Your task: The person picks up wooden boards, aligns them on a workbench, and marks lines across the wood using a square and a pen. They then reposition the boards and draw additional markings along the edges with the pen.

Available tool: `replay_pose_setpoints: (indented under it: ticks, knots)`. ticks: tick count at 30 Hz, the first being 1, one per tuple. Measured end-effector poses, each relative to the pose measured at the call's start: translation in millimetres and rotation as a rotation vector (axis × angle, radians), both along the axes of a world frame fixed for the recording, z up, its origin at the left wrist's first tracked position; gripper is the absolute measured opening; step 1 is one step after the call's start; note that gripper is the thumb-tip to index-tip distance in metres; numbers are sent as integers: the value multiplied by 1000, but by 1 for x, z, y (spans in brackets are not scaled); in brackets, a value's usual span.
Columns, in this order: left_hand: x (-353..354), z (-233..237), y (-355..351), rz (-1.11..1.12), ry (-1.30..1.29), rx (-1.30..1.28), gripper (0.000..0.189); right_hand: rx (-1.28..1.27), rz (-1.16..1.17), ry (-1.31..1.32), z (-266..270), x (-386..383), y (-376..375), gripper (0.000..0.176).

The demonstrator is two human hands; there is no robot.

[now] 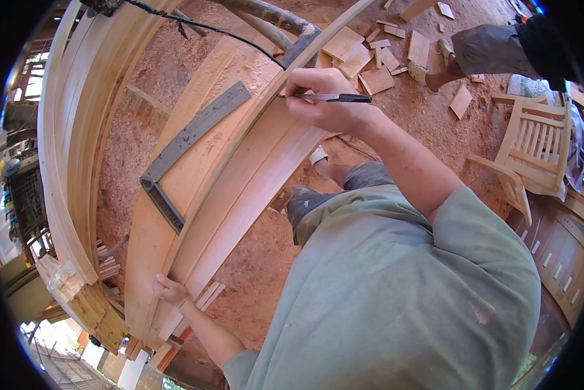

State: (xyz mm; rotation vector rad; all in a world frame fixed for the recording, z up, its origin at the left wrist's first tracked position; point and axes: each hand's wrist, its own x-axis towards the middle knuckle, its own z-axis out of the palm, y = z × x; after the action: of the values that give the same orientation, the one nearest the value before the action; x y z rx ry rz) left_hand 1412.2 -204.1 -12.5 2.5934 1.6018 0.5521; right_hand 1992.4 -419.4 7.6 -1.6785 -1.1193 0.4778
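My right hand (327, 101) pinches a pen (344, 98) with a black end, beside a long, thin wooden strip (240, 133). The pen's other end is partly covered by my fingers. Further down, my left hand (169, 290) grips the edge of the same strip, its thumb side showing and some fingers hidden. The strip lies lengthwise over wide, pale boards (240, 195). A metal carpenter's square (197, 130) rests on the board beyond the strip, its short arm (162, 205) reaching close to the strip.
Long planks (77, 130) are stacked at the left. A black cable (220, 32) crosses near a pipe (266, 13) at the top. Wood offcuts (376, 78) litter the sawdust-covered floor. Another person's leg (493, 52) stands at upper right, near a slatted wooden chair (532, 140).
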Motion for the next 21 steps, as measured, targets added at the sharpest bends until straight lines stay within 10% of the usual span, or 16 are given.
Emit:
replay_pose_setpoints:
  ticks: [21]
  knots:
    - [1, 0, -1, 11, -10, 1, 45, 34, -30, 3, 2, -4, 1, 6]
